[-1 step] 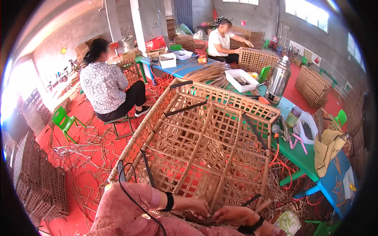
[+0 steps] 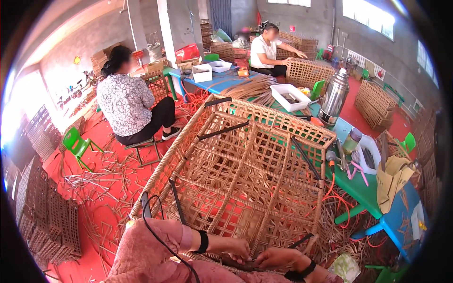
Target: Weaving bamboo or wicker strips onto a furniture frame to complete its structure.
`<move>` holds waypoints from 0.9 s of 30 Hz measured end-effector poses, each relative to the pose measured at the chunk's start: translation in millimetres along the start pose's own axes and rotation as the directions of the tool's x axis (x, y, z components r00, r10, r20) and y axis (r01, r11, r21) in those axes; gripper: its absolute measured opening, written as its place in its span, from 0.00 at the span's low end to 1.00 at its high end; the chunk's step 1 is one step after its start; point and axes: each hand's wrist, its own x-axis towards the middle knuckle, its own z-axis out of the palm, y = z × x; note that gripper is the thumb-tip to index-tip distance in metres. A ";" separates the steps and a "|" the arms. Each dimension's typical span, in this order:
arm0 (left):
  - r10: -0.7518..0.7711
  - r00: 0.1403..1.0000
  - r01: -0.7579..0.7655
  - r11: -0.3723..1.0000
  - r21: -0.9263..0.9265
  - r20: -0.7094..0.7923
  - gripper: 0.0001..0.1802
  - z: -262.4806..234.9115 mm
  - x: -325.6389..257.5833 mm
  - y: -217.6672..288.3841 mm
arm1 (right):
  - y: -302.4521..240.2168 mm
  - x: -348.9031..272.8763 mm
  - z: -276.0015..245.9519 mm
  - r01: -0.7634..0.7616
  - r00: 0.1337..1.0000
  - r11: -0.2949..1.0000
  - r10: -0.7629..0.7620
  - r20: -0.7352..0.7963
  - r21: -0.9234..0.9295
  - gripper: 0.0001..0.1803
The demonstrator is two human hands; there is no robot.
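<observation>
The basket (image 2: pixel 239 165) looks light and stiff, best taken by its rim (image 2: pixel 283 117); near, left hand (image 2: pixel 238 250) and right hand (image 2: pixel 278 258) curl, hold unclear.

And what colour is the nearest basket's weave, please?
The basket's weave is brown, clearest in head view.

Our left forearm (image 2: pixel 218 244) reaches rightward, almost level, ending in our left hand (image 2: pixel 239 249), fingers curled downward. Our right forearm (image 2: pixel 325 274) slants up and leftward; our right hand (image 2: pixel 278 257) bends inward, its fingertips near the left's.
</observation>
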 end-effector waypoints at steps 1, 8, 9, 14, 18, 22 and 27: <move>-0.009 1.000 0.010 1.000 -0.026 0.028 0.12 1.5 0.4 -2.1 | 5.5 1.5 3.0 0.039 0.999 0.999 -0.040 0.031 0.022 0.15; -0.001 0.998 0.009 0.994 -0.109 0.070 0.10 1.7 7.5 -11.2 | 16.6 5.7 0.8 0.009 0.999 0.999 -0.008 0.033 -0.045 0.15; 0.000 0.995 0.011 0.995 -0.102 0.103 0.10 -2.8 14.5 -17.1 | 14.2 6.1 -1.7 0.002 0.999 0.996 0.001 0.033 -0.093 0.16; 0.053 0.993 -0.048 0.998 -0.051 0.104 0.10 -1.7 17.2 -19.3 | 15.5 -1.2 -9.7 -0.006 1.000 0.995 0.006 -0.002 -0.103 0.17; 0.060 0.997 -0.056 0.995 -0.081 0.047 0.11 3.2 9.9 -12.6 | 12.8 -4.8 -8.9 -0.100 0.995 0.976 0.099 -0.014 -0.196 0.18; 0.021 0.999 -0.018 0.998 -0.059 0.038 0.10 7.4 17.4 -11.2 | 8.9 -15.6 -6.6 -0.032 0.999 0.908 0.033 -0.004 -0.417 0.19; -0.004 1.000 0.005 1.000 -0.017 0.010 0.10 5.6 20.2 -10.0 | -42.3 -50.4 -3.6 -0.081 0.995 0.882 0.047 -0.083 -0.465 0.22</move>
